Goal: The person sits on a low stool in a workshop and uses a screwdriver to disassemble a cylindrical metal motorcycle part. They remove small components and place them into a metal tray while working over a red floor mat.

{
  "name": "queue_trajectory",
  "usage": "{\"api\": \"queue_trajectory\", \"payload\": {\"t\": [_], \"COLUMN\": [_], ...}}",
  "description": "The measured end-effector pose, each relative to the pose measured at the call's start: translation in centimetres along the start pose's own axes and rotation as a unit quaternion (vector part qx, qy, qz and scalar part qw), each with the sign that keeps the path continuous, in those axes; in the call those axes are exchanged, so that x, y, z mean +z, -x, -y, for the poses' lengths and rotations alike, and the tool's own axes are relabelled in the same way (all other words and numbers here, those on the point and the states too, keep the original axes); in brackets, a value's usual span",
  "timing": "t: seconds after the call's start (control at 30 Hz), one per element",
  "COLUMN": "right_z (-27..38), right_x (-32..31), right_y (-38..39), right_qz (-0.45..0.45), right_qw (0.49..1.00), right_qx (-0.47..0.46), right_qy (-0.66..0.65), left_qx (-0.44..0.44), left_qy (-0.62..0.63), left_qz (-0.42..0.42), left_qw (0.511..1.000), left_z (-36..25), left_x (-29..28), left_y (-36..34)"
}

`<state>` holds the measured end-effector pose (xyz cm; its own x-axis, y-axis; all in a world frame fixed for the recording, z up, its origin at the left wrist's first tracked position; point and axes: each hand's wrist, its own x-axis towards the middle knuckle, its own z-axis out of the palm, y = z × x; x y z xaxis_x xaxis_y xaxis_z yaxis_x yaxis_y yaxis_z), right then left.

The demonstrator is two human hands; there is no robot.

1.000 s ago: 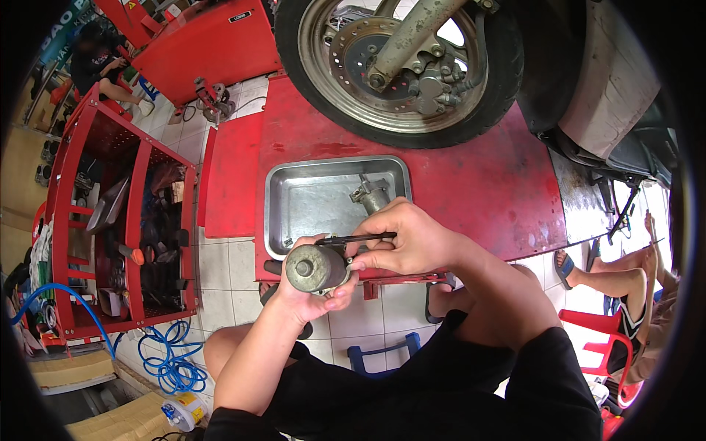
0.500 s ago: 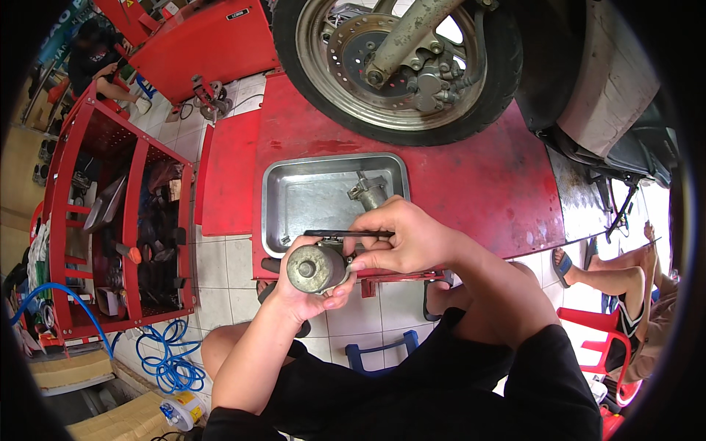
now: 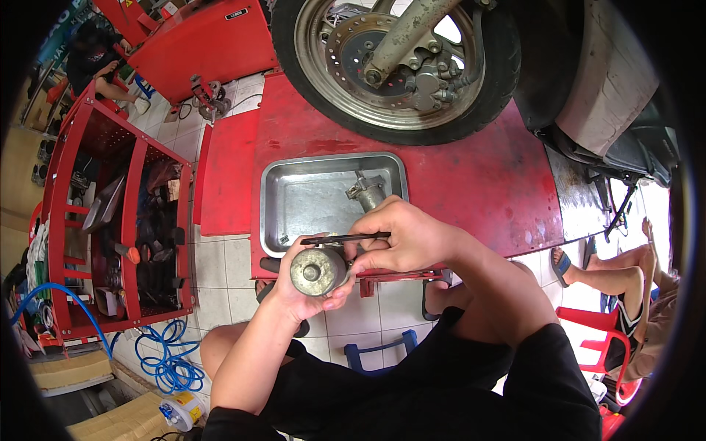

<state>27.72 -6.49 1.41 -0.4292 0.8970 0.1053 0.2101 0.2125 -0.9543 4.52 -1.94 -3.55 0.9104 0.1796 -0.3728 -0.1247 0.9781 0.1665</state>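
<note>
My left hand (image 3: 293,295) is closed around a grey metal cylinder (image 3: 318,269) that looks like a small motor housing. Its worn round end, with a raised boss in the middle, faces up toward me. My right hand (image 3: 404,239) is closed, pinching a slim black tool (image 3: 347,238) that lies across the far side of the cylinder. The tool's working end is too small to make out. Right fingertips rest beside the cylinder's right edge. Beyond my hands, a second metal part with a short shaft (image 3: 370,192) lies in a steel tray (image 3: 268,192), partly hidden by my right hand.
The tray sits on a red metal platform (image 3: 485,191) under a motorcycle front wheel (image 3: 507,81). At left stand a red tool cart (image 3: 140,220) and a coiled blue hose (image 3: 173,360). A blue stool (image 3: 379,353) is below my hands. Other people sit at far left and right.
The cylinder has tipped slightly and shifted a little right, turning its end face more toward me. The black tool's left end has dropped lower, so it now slants. Both hands keep their hold.
</note>
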Motion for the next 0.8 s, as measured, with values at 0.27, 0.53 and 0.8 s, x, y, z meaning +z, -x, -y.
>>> {"api": "queue_trajectory", "payload": {"t": [0.27, 0.53, 0.8], "right_z": [0.0, 0.0, 0.3], "right_x": [0.2, 0.4, -1.2], "right_y": [0.0, -0.1, -0.1], "right_qz": [-0.001, -0.002, -0.085], "right_qw": [1.000, 1.000, 0.917], "right_qx": [0.011, 0.016, 0.013], "right_qy": [0.000, 0.004, -0.390], "left_qx": [-0.001, 0.003, -0.004], "left_qy": [-0.018, -0.025, -0.091], "left_qz": [0.020, -0.013, -0.039], "left_qw": [1.000, 1.000, 0.995], "left_z": [-0.2, -0.1, -0.8], "left_x": [-0.9, 0.0, 0.6], "left_y": [0.0, 0.2, 0.0]}}
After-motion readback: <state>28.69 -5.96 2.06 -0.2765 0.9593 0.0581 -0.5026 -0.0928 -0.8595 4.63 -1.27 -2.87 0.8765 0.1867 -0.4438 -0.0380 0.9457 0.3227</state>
